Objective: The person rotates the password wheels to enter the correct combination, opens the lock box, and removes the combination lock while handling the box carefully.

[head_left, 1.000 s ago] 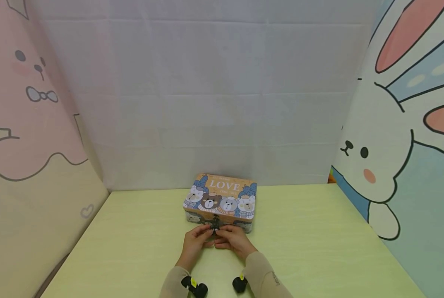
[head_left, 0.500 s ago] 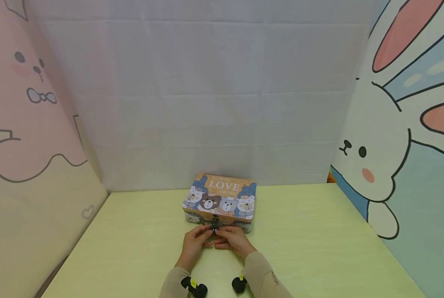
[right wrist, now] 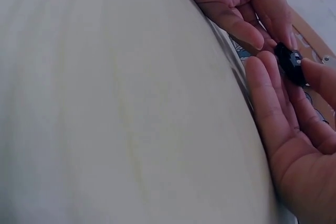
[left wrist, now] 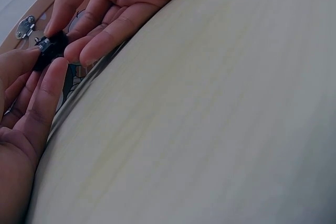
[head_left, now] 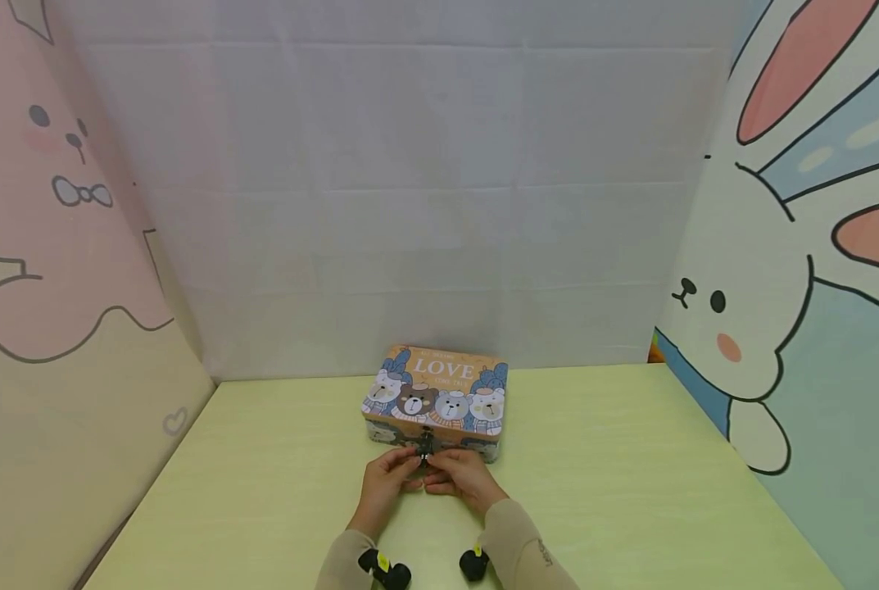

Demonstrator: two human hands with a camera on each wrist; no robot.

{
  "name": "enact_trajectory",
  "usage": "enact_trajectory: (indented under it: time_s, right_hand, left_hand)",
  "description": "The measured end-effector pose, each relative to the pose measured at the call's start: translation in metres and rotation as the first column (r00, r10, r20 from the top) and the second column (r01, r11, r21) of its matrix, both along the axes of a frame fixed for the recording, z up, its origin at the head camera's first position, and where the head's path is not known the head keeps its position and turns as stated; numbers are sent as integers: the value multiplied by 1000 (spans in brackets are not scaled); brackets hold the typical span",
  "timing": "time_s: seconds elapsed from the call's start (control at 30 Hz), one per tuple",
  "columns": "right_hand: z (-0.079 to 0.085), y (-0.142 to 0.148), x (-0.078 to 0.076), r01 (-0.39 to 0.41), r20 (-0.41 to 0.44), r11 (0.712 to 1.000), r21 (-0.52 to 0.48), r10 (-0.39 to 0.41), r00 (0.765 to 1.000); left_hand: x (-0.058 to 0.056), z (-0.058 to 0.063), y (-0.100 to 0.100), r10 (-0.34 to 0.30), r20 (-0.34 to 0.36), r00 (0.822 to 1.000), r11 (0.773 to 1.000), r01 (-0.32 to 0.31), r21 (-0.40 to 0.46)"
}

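Observation:
A tin box (head_left: 439, 393) with bears and the word LOVE on its lid stands closed at the back of the table. At its front, by the metal latch (left wrist: 25, 26), both hands hold a small black padlock (left wrist: 51, 50) with shiny silver parts. My left hand (head_left: 382, 483) pinches it from the left between thumb and fingers. From the other side, my right hand (head_left: 464, 475) pinches it with thumb and fingertips. The right wrist view shows the black padlock (right wrist: 290, 64) between the two hands. Fingers partly cover it, so whether it hangs on the latch is hidden.
The pale yellow-green table (head_left: 594, 467) spreads out on both sides of the box. A white sheet (head_left: 424, 205) hangs behind it. Cartoon-printed panels (head_left: 763, 328) rise at left and right. Black wrist cameras (head_left: 385, 569) sit by the beige sleeves (head_left: 523, 545).

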State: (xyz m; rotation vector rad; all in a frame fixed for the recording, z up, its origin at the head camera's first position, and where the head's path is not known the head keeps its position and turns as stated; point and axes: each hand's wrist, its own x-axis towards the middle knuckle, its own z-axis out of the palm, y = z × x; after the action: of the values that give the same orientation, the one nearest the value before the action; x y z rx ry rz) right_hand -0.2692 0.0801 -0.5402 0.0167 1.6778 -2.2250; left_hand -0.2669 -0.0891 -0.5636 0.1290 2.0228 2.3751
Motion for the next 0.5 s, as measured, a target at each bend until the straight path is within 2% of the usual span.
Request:
enact_trajectory:
  time_s: [0.2, 0.5]
  right_hand:
    - [-2, 1, 1, 3, -5, 1000, -13, -3, 1000]
    - [-4, 1, 0, 3, -12, 1000, -27, -3, 1000]
  left_hand:
    - [1, -1, 0, 3, -10, 1000, 1000, -3, 3]
    - [-2, -3, 0, 0, 20, 1000, 1000, 0, 7]
